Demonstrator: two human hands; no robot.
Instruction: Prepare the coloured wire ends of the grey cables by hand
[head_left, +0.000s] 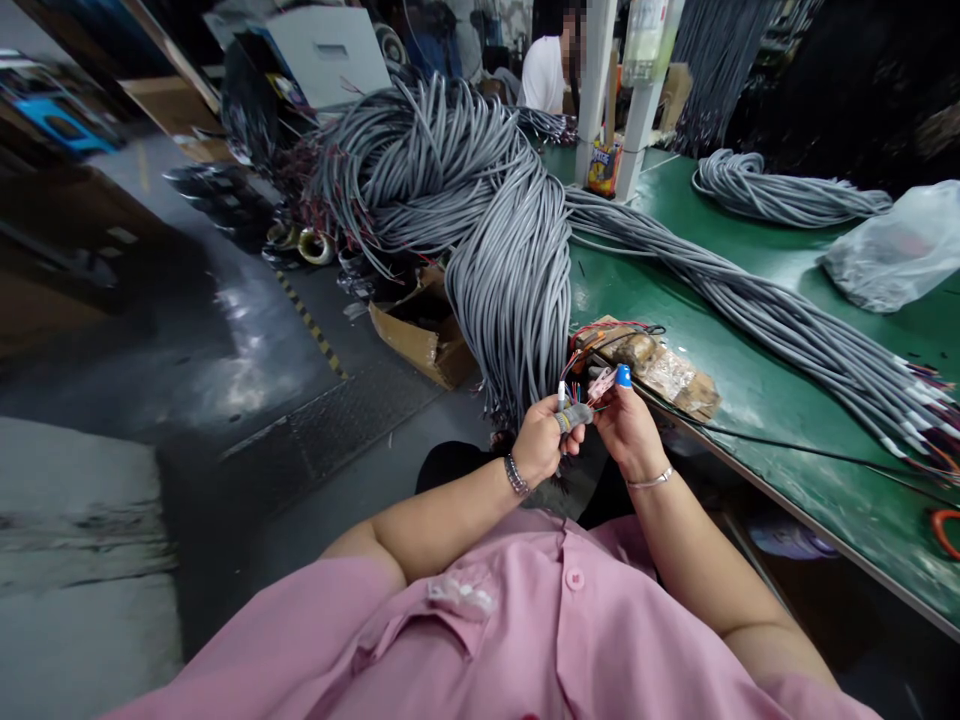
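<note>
Gripping a grey cable end (574,416) in closed left hand (541,440), right hand (628,425) fingers pinching its coloured wires (577,388), big grey cable bundle (510,270) hanging over green table (750,390).

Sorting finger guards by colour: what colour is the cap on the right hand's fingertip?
Blue; the cap on the right hand shows in the head view.

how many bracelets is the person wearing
2. A dark beaded bracelet sits on the left wrist, just behind the left hand. A thin silver bangle circles the right wrist, behind the right hand. Both hands pinch a grey cable end.
</note>
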